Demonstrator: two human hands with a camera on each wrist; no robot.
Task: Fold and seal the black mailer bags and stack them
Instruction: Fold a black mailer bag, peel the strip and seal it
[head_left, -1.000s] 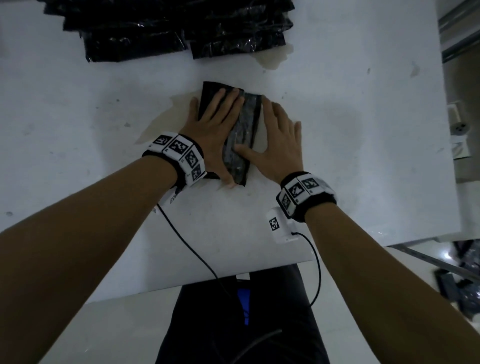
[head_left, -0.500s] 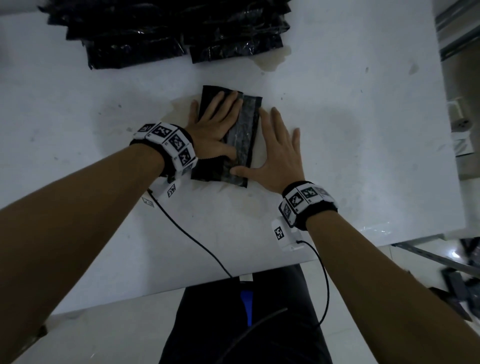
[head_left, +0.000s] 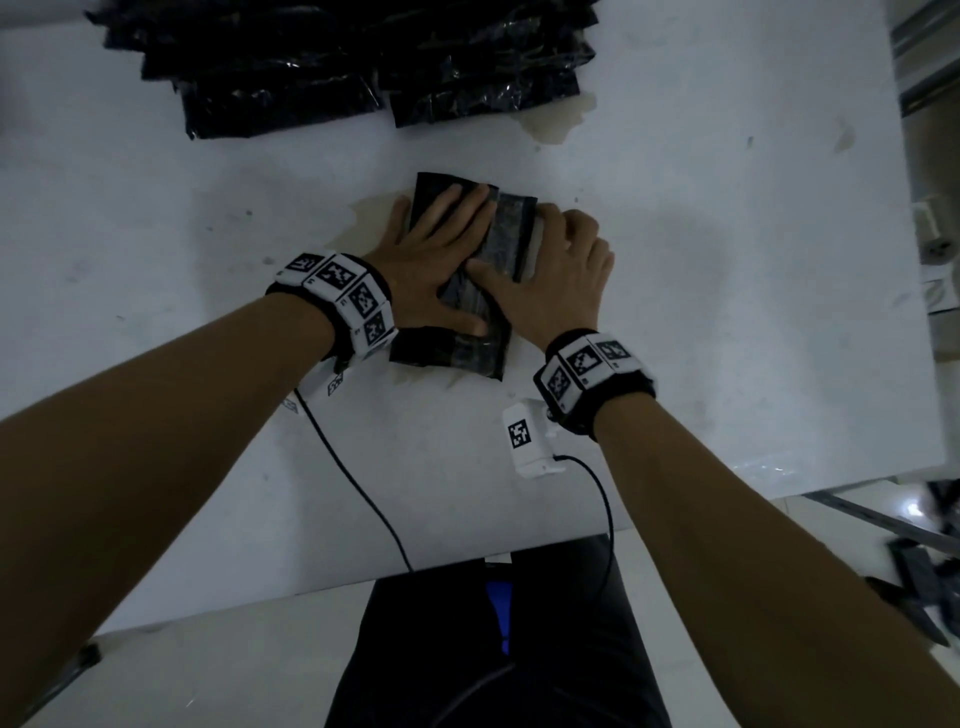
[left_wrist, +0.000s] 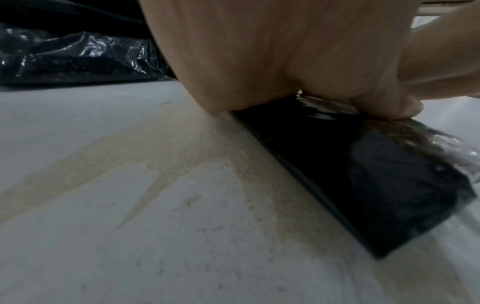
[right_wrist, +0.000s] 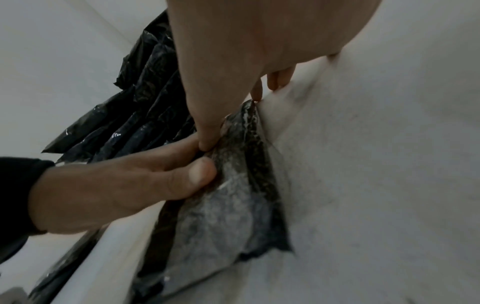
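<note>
- The left hand (head_left: 436, 265) lies flat on the left part of the folded black mailer bag (head_left: 506, 239), fingers straight and spread, palm pressing down. This grip is wide and closed round nothing; its thumb (right_wrist: 145, 181) reaches across toward the bag's shiny strip.
- The mailer bag rests on the white surface (head_left: 727, 291) in the middle of the head view, close in front of the person. A glossy, crinkled band runs along its right side, and its left edge lies just beside a tan stain (left_wrist: 145, 152) on the surface.
- The right hand (head_left: 558, 275) sits at the bag's right edge. Its thumb presses on the glossy band, meeting the left thumb, and its fingers curl down at the far right corner of the bag. Whether they pinch the edge or only press on it, I cannot tell.
- At the far side of the surface, well apart from the hands, lies a pile of black mailer bags (head_left: 337, 67), overlapping one another.
- A white camera unit (head_left: 530, 436) with a cable hangs below the right wrist.
</note>
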